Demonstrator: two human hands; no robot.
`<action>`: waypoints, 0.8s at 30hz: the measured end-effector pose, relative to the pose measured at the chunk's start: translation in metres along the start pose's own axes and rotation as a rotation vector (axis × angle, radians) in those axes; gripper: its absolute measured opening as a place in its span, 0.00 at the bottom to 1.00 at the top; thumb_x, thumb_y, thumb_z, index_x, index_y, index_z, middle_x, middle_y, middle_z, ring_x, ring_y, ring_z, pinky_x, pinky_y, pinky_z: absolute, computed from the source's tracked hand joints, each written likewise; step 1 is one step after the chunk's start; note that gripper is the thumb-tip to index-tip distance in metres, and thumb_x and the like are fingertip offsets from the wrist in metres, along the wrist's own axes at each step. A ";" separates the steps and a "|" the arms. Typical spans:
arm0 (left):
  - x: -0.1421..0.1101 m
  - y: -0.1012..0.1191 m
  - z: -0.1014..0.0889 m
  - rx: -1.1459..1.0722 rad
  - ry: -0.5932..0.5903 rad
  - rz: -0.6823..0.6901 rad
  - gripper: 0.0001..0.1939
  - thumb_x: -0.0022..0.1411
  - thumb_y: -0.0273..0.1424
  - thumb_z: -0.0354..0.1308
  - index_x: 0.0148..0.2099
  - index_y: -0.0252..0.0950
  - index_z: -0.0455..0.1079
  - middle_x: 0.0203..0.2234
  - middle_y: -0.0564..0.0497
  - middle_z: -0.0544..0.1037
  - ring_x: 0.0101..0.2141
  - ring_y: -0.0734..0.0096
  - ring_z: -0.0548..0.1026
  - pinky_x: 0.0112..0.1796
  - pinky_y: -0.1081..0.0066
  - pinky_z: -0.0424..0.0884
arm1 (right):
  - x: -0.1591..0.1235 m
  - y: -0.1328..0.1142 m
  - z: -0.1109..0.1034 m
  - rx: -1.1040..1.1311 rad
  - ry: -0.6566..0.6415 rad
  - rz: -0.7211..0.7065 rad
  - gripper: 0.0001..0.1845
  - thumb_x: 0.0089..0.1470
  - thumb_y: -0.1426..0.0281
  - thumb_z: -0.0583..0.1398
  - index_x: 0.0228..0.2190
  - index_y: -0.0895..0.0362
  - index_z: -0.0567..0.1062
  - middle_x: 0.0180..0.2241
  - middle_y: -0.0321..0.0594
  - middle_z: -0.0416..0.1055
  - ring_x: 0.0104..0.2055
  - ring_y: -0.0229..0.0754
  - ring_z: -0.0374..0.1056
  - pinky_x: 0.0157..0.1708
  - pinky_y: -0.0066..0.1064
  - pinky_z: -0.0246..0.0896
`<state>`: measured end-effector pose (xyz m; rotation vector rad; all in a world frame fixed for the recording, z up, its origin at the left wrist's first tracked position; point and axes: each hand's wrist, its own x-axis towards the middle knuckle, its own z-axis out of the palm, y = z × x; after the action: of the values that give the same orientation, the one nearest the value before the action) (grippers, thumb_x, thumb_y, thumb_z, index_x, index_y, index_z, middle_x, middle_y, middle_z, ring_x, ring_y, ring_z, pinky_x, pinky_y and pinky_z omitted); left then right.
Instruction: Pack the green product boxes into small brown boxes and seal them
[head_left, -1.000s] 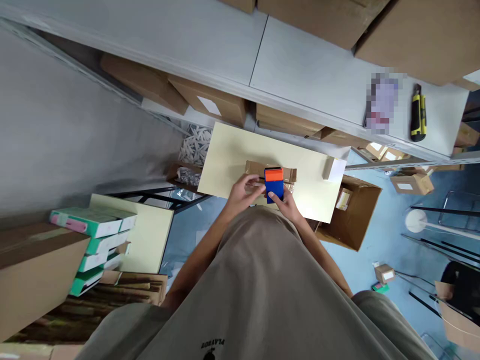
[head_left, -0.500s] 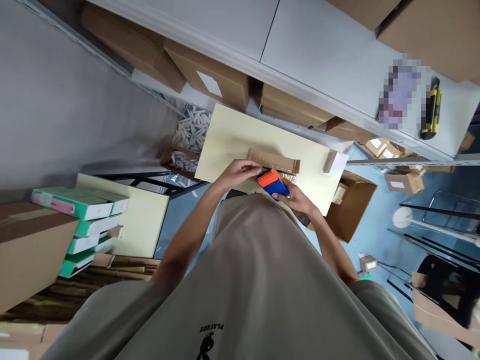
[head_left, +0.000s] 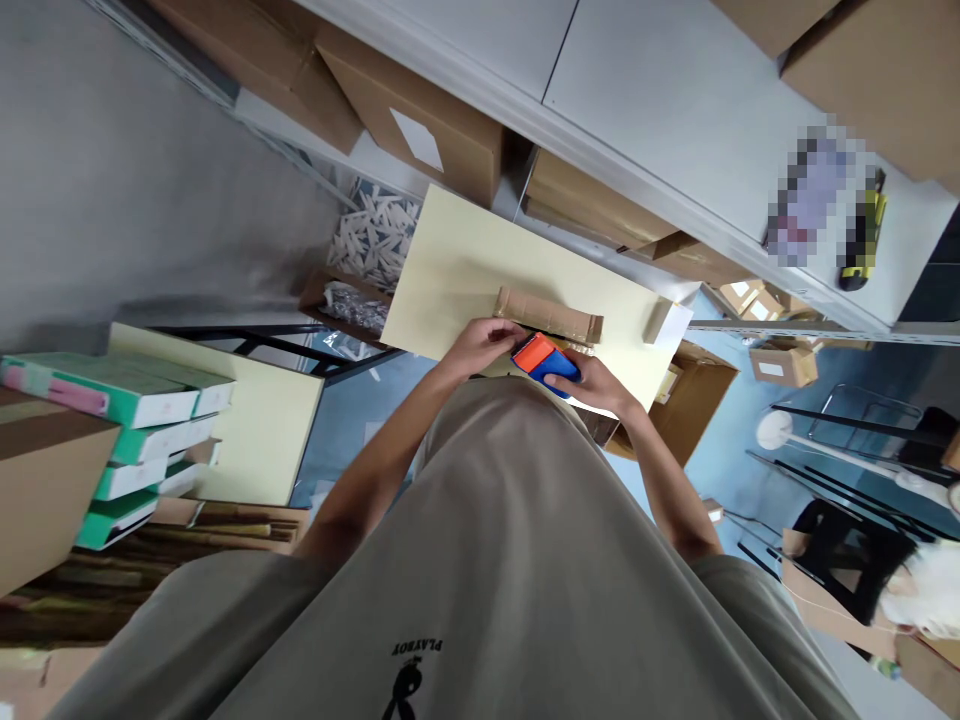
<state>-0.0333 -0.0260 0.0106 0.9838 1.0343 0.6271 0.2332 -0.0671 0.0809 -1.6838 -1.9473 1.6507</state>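
Note:
My right hand (head_left: 596,385) grips a small blue box with an orange end (head_left: 546,359), holding it tilted just above the near edge of a pale yellow table (head_left: 465,270). My left hand (head_left: 484,344) has its fingers curled and touching the orange end of the box. A flat brown cardboard piece (head_left: 551,314) lies on the table just beyond both hands.
A small cardboard block and white paper (head_left: 664,322) lie at the table's right end. Grey shelves (head_left: 645,100) with brown cartons stand behind, with a yellow-black knife (head_left: 864,240) on top. Green and white boxes (head_left: 127,420) are stacked at left. An open carton (head_left: 701,400) sits on the blue floor.
The blue box went from upright to tilted with its orange end to the left, and both hands drew slightly nearer my body. The camera view shifted right.

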 end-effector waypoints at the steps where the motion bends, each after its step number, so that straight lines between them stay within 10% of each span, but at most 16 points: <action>1: 0.000 -0.005 0.002 -0.006 0.030 -0.004 0.22 0.62 0.50 0.71 0.45 0.35 0.85 0.42 0.43 0.88 0.42 0.59 0.83 0.48 0.60 0.80 | 0.002 -0.002 -0.003 -0.022 -0.009 0.008 0.33 0.65 0.38 0.62 0.48 0.55 0.79 0.36 0.42 0.81 0.35 0.48 0.74 0.36 0.39 0.69; 7: -0.005 -0.019 0.010 -0.029 0.149 -0.025 0.23 0.61 0.52 0.72 0.41 0.36 0.84 0.39 0.44 0.88 0.41 0.60 0.83 0.47 0.63 0.80 | 0.003 -0.025 -0.036 -0.028 -0.236 0.071 0.35 0.64 0.33 0.61 0.40 0.54 0.79 0.34 0.41 0.82 0.33 0.45 0.76 0.32 0.34 0.66; 15: 0.012 -0.036 -0.037 -0.074 0.393 -0.043 0.25 0.57 0.52 0.76 0.41 0.35 0.83 0.34 0.47 0.85 0.36 0.64 0.81 0.42 0.64 0.80 | 0.006 -0.031 -0.090 -0.144 -0.330 0.262 0.36 0.59 0.33 0.65 0.35 0.55 0.79 0.30 0.42 0.83 0.28 0.43 0.75 0.28 0.32 0.65; 24: 0.035 -0.068 -0.046 -0.094 0.465 -0.127 0.17 0.59 0.44 0.74 0.38 0.34 0.82 0.35 0.46 0.85 0.38 0.65 0.80 0.42 0.65 0.79 | 0.053 -0.012 -0.075 -0.182 -0.334 0.292 0.33 0.63 0.38 0.65 0.37 0.57 0.80 0.30 0.47 0.83 0.30 0.47 0.78 0.30 0.37 0.70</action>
<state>-0.0615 -0.0110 -0.0731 0.6957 1.4503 0.8122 0.2535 0.0229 0.0917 -1.9455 -2.1360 2.0266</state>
